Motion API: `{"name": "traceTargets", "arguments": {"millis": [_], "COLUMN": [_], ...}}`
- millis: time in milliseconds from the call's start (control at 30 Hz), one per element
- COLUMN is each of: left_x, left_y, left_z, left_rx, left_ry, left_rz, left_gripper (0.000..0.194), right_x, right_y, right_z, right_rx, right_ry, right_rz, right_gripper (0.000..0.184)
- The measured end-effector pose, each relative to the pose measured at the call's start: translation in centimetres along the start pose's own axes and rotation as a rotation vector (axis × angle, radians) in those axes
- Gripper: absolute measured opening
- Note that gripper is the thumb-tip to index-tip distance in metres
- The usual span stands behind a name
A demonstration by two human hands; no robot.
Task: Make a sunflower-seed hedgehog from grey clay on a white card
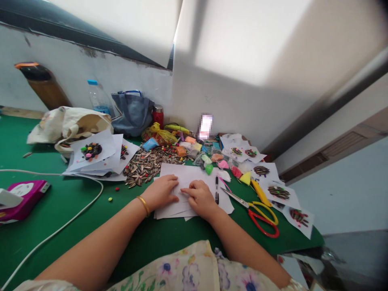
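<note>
A small stack of white paper [182, 173] lies on the green table in front of me. My left hand [162, 190] rests flat on its left part, fingers stretched out and thumb apart, with nothing held. On the right part of the sheets is my right hand [200, 199], its index finger stretched out to the left and touching the paper, the other fingers bent. Nothing shows in it. A black pen [217, 190] lies on the paper just right of that hand. Farther right are scissors [253, 208] with one red and one yellow handle.
Sunflower seeds [151, 161] lie heaped behind the paper, beside bags of coloured clay [208, 167]. Papers with seed pictures lie left [91, 155] and right [280, 192]. A white cable [75, 214] crosses the left side, near a purple pack [26, 198]. A phone [206, 126] stands behind.
</note>
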State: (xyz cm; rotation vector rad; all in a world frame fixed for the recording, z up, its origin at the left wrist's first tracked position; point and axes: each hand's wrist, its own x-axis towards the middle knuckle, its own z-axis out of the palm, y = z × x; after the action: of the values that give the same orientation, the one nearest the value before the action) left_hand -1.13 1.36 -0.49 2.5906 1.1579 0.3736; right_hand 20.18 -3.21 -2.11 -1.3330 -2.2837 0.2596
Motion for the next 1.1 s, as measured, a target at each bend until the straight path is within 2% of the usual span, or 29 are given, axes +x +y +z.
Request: {"name": "traceTargets", "arguments": {"millis": [267, 500, 767, 967, 1100], "left_x": [0.03, -0.01, -0.02, -0.05, -0.06], "left_y": [-0.02, -0.19, -0.05, -0.12, -0.16], "left_z": [0.01, 0.13, -0.01, 0.05, 0.12], "left_rx": [0.027, 0.012, 0.012, -0.008, -0.017], "left_ry": [-0.002, -0.002, -0.007, 0.005, 0.019], "left_rz": [0.005, -0.001, -0.003, 0.002, 0.006], "left_gripper": [0.054, 0.053, 0.052, 0.051, 0.050], "right_x": [0.04, 0.01, 0.00, 0.02, 0.05], "right_y": [-0.25, 0.00, -0.14, 0.01, -0.11], "right_z": [-0.05, -0.11, -0.14, -0.16, -0.21], "right_rx": [-0.012, 0.031, 0.006, 0.018, 0.008], "right_ry": [-0.046, 0.012, -0.049, -0.018, -0.042], "right_rz": [-0.013, -0.020, -0.026, -0.020, -0.017], "right_gripper": [0.039, 0.039, 0.039, 0.040, 0.038]}}
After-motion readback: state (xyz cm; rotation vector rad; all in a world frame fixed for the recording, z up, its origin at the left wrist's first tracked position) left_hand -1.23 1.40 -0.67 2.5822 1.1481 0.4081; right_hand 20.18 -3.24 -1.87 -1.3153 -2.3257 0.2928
